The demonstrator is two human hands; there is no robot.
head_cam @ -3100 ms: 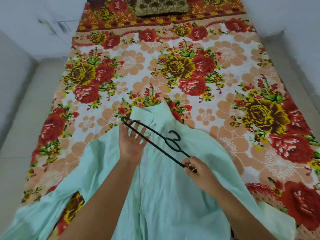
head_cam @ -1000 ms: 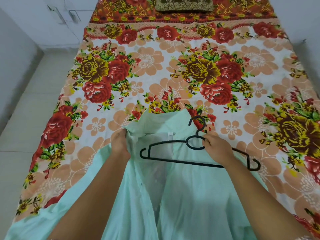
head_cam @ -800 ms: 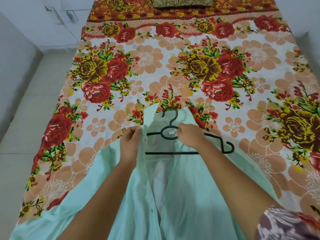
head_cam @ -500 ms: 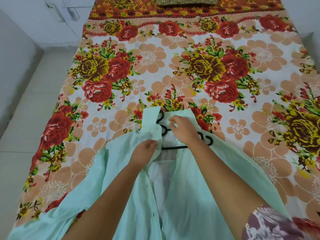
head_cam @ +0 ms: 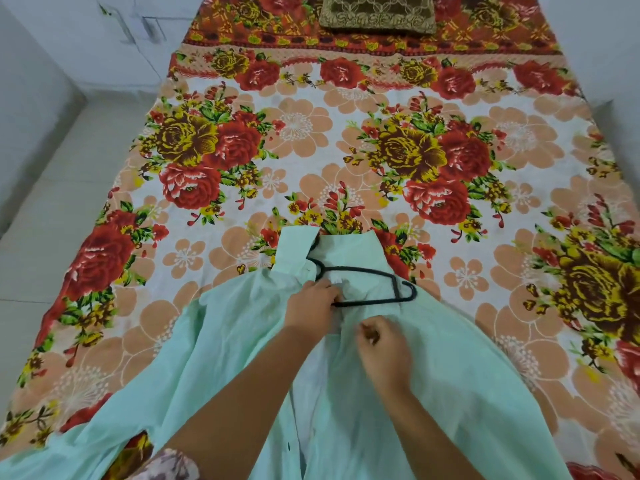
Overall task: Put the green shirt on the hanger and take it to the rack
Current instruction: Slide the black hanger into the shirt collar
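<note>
The pale green shirt [head_cam: 225, 348] lies open on the bed, collar pointing away from me. The black hanger [head_cam: 367, 270] lies at the neck. Its left half is tucked under the shirt's left shoulder, its hook is partly hidden by the collar, and its right end lies bare on the cloth. My left hand [head_cam: 311, 311] is curled at the hanger's lower bar, by the left front edge. My right hand [head_cam: 381, 346] pinches the shirt's right front edge just below the hanger.
The bed carries a floral sheet [head_cam: 433, 161] in red, yellow and peach. A brown patterned pillow [head_cam: 377, 12] lies at its far end. Pale tiled floor [head_cam: 52, 209] runs along the left, with white walls behind. No rack is in view.
The hanger's left half has gone under the shirt's left shoulder. My right hand has let go of the hanger and taken the right front edge. My left hand has moved up to the hanger.
</note>
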